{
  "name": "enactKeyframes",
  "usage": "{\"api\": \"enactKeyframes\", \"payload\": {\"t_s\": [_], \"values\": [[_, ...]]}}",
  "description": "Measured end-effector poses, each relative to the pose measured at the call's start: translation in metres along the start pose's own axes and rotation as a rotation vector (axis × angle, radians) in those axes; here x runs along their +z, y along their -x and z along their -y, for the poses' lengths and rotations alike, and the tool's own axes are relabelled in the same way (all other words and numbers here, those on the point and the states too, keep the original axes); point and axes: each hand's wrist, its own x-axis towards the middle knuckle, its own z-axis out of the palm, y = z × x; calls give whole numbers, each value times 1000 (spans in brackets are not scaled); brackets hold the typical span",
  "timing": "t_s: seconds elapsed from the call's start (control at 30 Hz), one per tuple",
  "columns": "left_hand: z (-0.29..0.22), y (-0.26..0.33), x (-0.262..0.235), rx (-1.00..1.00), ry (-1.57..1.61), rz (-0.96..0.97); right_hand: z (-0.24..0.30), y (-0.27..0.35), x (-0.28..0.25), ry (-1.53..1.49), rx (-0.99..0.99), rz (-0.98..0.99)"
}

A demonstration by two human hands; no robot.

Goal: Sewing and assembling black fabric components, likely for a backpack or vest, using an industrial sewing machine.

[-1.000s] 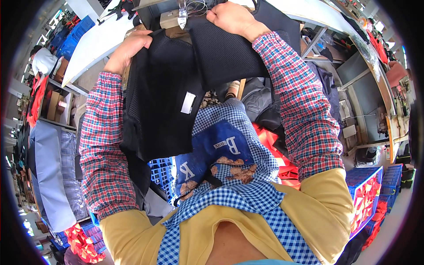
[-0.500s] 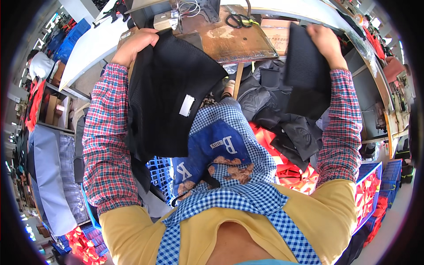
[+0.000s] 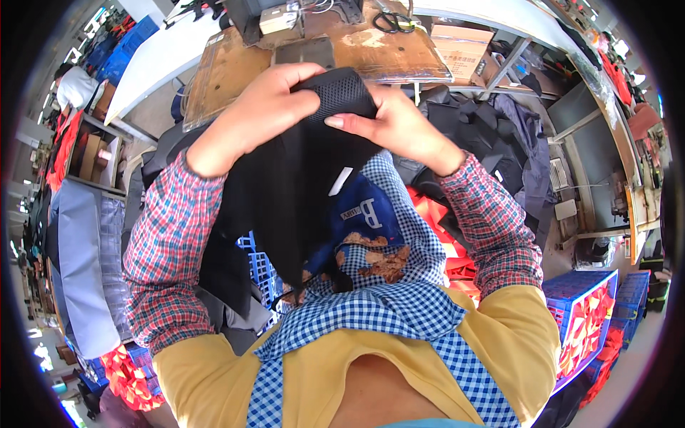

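Both of my hands hold up a black garment (image 3: 285, 192) with a white tag, close in front of me. My left hand (image 3: 260, 110) grips its upper edge from the left, fingers curled over a black mesh part (image 3: 341, 96). My right hand (image 3: 396, 125) pinches the same mesh part from the right, thumb pointing left. The cloth hangs down over my lap and my blue checked apron (image 3: 385, 299).
A worn brown worktable (image 3: 385, 50) lies ahead with scissors (image 3: 389, 21) and a small device on it. A heap of dark garments (image 3: 485, 135) sits to the right. Blue crates (image 3: 592, 314) with red-orange pieces stand at lower right. Grey fabric (image 3: 78, 264) hangs at left.
My right hand, which was out to the right holding a separate dark piece, has come back to the middle. Both hands now meet on the garment's mesh top.
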Motion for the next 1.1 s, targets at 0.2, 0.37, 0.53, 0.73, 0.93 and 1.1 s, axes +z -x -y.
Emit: {"api": "enactKeyframes", "payload": {"t_s": [0.2, 0.37, 0.53, 0.73, 0.93, 1.1], "values": [[6, 73, -27, -299, -74, 497, 46, 42, -60, 632, -259, -214], [8, 88, -1, -126, -183, 417, 86, 86, -148, 728, -33, -469], [-28, 74, 37, -23, -265, 305, 68, 99, -146, 994, 151, -603], [-43, 48, 52, 24, -246, 300, 35, 94, -51, 533, -210, 150], [-16, 51, 36, -150, -222, 342, -6, 80, -14, 173, 87, 140], [4, 53, 22, -234, -205, 364, -1, 63, -35, 484, -89, -46]]}}
